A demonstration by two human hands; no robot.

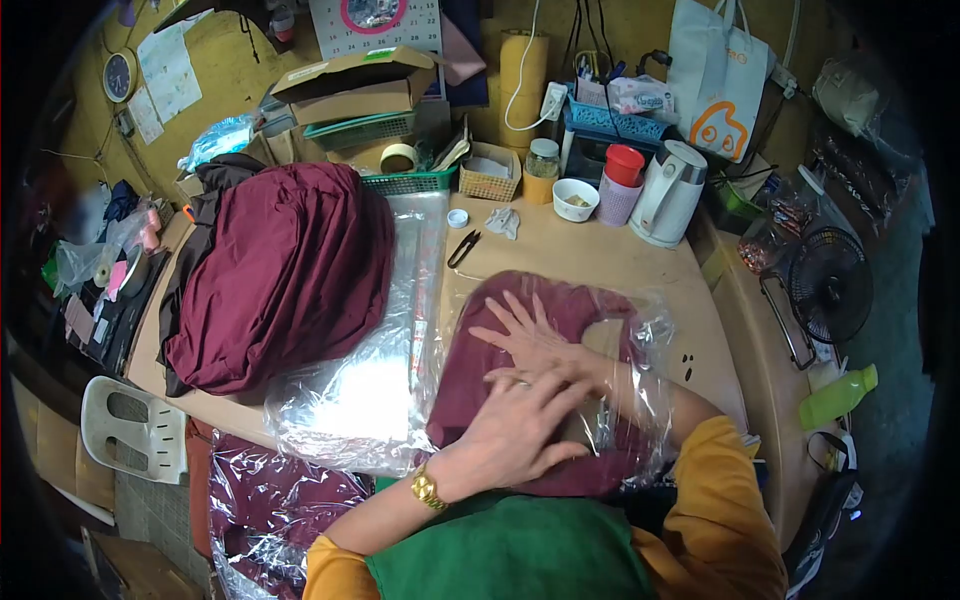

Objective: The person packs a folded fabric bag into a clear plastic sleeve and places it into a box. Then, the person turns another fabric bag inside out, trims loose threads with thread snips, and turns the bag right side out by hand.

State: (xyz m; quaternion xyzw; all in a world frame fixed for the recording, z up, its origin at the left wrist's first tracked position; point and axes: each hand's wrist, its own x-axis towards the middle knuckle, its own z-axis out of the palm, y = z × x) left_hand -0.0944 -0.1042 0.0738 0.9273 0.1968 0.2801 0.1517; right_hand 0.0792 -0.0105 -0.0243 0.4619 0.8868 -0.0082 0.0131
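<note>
Trainee: Head view; which markings can be read?

Instructor: Wall calendar (pixel 415 36): date numerals, among them 28 and 29; white carrier bag (pixel 700 65): orange logo (pixel 720 131), adjoining lettering too small to read; packet (pixel 642 96) in the blue basket (pixel 620 127): blue lettering, not legible with certainty; carton (pixel 345 82): green label (pixel 376 55), text unreadable.

Trainee: Where is the bagged item (pixel 463 375), and how does it look?

Instructor: Front right of the worktop (pixel 705 315), at the near edge; maroon cloth, rounded outline at the far side, enclosed in clear film (pixel 652 335); film glossy and wrinkled, chiefly along the right; a beige area shows towards the inner right.

Trainee: What is the state of grip?

Instructor: Right hand (pixel 545 347): flat on the bagged item, fingers (pixel 518 312) spread apart; left hand (pixel 505 425): overlaps the right wrist, fingers loosely bent, thumb held apart from them; whether it presses the film cannot be told; a large maroon cloth pile (pixel 290 270) occupies the worktop's left; black snips (pixel 464 249) lie beyond the bagged item.
</note>
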